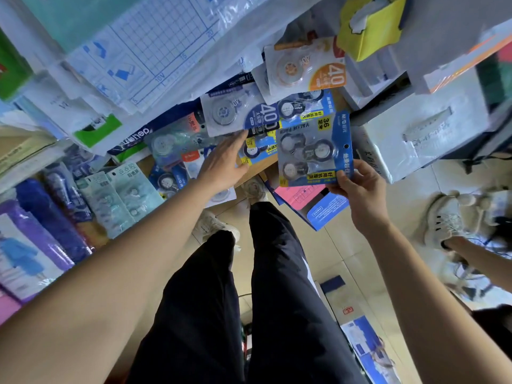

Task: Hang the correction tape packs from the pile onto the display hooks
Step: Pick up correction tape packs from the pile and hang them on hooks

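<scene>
- Right hand (357, 189): thumb and fingers pinch the lower right corner of one blue pack (314, 151), held in the air in front of the shelf goods.
- Blue pack: 3 round tape rolls under a clear blister, 1 punched hole at its right edge. Legible: "VALUE PACK", "36", "M&G".
- Left hand (224, 162): released, fingers straight, tips touching the lower edge of a white pack (230, 115) just left of the blue pack.
- White pack: 1 roll, blue corner printed "40".
- Orange pack (302, 67), above the blue pack: 1 roll, orange corner printed "40".
- Second pack (302, 106) of like blue print, just above the blue pack, partly covered by it.
- Pile (177, 151), left of the blue pack: overlapping packs, number cannot be told. One dark blue pack (138, 134) reads "deli".
- 2 pale teal packs (119, 200), side by side, well left of and lower than the blue pack.
- Yellow tissue box (371, 29), up and right of the blue pack: white tissue stands out of its slot.
</scene>
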A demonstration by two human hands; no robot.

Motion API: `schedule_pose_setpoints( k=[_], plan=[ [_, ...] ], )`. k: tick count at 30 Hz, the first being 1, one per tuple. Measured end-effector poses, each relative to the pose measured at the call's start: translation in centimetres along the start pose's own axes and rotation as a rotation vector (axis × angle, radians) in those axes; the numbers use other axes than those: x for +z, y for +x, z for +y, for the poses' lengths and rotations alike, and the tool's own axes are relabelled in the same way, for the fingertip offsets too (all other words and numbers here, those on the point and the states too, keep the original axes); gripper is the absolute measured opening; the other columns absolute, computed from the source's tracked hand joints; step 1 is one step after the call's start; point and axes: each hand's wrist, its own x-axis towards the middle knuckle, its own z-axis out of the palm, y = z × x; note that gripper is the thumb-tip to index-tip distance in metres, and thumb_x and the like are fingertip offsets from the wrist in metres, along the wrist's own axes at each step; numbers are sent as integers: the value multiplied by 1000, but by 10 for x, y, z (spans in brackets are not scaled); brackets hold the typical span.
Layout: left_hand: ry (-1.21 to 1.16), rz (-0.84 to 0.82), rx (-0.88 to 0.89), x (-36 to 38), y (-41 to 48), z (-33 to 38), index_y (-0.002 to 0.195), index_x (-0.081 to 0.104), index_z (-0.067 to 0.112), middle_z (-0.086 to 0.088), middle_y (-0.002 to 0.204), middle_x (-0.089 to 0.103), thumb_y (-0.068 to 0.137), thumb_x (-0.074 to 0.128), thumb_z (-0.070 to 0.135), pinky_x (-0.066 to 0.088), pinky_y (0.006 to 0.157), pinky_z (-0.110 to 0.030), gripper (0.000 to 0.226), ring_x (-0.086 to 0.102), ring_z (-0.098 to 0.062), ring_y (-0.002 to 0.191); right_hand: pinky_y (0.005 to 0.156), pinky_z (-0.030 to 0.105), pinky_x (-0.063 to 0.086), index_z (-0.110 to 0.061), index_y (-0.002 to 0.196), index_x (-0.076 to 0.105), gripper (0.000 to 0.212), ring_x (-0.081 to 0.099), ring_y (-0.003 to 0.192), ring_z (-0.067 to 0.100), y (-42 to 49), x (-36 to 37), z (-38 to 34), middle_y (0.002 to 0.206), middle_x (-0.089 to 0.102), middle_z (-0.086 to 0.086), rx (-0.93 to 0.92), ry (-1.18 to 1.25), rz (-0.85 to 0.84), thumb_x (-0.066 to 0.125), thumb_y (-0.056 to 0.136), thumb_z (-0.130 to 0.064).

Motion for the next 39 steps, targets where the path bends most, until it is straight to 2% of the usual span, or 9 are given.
schedule_pose_setpoints(
  k=[6,8,11,14,18,22,27,34,39],
  plan=[
    [-244,90,-151,-2,0,-1,157,25,22,-3,149,50,88,72,25,42,109,-46,84,48,-23,134,80,35,60,-4,112,63,18,71,81,19,1,1,3,92,71,6,24,-123,-171,51,99,1],
    [-327,58,-130,-5,-3,3,152,36,27,2,142,57,87,73,29,46,105,-42,75,55,-16,125,82,41,61,-6,110,63,17,71,83,21,5,5,2,88,70,3,45,-130,-230,52,99,0],
    [-415,-55,-62,-6,-10,7,148,42,33,8,146,53,82,78,38,37,109,-35,76,48,-9,133,80,43,61,-12,103,65,17,71,87,25,11,14,-3,91,70,4,38,-147,-367,53,100,-2],
    [-481,-107,-121,-8,-16,4,139,52,25,5,140,58,82,81,33,39,109,-33,64,53,-8,126,77,39,62,-11,105,66,14,71,89,26,16,31,-7,95,69,11,50,-108,-432,54,100,-6],
    [-592,-18,-157,-18,-30,-9,111,64,13,-1,104,74,83,81,21,54,91,-43,33,70,-21,99,75,38,61,-1,120,62,24,71,79,23,35,56,5,95,69,15,135,-42,-287,59,98,-8],
    [-627,163,-198,-27,-50,-22,106,65,13,6,91,71,86,77,16,53,73,-24,24,67,-2,79,81,39,60,4,122,57,33,67,76,22,72,77,8,93,66,12,290,144,-65,66,94,-11],
    [-653,327,-279,-27,-75,-47,96,64,24,3,93,72,78,80,33,55,74,-36,26,69,-16,85,79,37,59,-5,88,57,14,61,62,19,109,102,0,75,57,10,465,400,46,67,94,-14],
    [-669,433,-316,-13,-94,-40,98,64,15,9,87,69,83,81,13,52,65,-21,22,63,1,72,54,27,58,3,107,62,38,66,66,23,129,124,-8,82,63,14,572,450,191,81,82,-18],
    [-672,470,-307,-11,-100,-31,90,64,30,10,90,72,79,84,15,54,71,-26,27,67,-3,78,71,36,63,4,115,60,42,67,80,28,112,113,-17,91,60,15,543,423,194,80,81,-12]
  ],
)
